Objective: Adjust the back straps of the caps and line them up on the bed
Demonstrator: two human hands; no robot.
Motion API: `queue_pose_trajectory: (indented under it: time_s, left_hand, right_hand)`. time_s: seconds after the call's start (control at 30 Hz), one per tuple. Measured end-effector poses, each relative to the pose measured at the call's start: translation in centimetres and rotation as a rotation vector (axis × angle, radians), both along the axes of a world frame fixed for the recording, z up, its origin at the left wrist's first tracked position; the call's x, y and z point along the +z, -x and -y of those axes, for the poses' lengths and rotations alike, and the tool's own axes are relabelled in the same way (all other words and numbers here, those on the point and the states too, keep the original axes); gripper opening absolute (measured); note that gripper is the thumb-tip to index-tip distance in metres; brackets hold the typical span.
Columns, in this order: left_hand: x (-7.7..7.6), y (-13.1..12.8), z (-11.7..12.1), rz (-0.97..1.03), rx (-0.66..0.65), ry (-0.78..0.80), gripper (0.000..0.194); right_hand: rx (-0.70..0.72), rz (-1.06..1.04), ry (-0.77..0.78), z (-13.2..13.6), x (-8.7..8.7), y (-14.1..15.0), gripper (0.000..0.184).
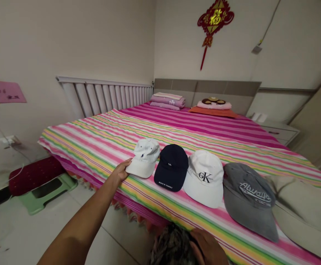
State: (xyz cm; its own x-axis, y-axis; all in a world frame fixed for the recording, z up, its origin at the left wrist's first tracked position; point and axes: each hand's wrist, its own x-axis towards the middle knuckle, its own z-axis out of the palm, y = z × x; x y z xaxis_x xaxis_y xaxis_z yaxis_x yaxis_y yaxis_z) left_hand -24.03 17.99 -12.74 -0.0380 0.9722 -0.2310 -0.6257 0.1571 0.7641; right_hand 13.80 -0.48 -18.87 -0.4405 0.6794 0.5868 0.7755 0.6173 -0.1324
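Note:
My left hand (122, 170) pinches the brim edge of a white cap (145, 156) with a small dark logo, at the left end of a row of caps on the bed. Beside it lie a navy cap (172, 165), a white cap with "CK" letters (204, 178), a grey cap with "Always" lettering (250, 200) and a beige hat (309, 213). At the bottom edge, my right hand (210, 247) is closed on a dark camouflage-patterned cap (173, 247), partly cut off by the frame.
A striped sheet covers the bed (94, 141). Folded purple bedding (167, 101) and a pink pillow pile (214, 105) lie by the headboard (177, 86). A radiator (105, 95) lines the left wall. A green stool (47, 193) stands on the floor; a nightstand (279, 130) is at right.

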Motion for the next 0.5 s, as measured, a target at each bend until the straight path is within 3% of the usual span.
queue_pose_trajectory:
  time_s: [0.2,0.5]
  left_hand:
    - [0.4,-0.1,0.2,-0.028,-0.014,0.008,0.058]
    - [0.7,-0.4,-0.2,-0.057,-0.03,0.002,0.061]
  right_hand:
    - [-0.017,-0.018,0.034,0.3,0.6,0.5,0.017]
    - [-0.114,-0.225,0.318,-0.9,4.3,2.2,0.024]
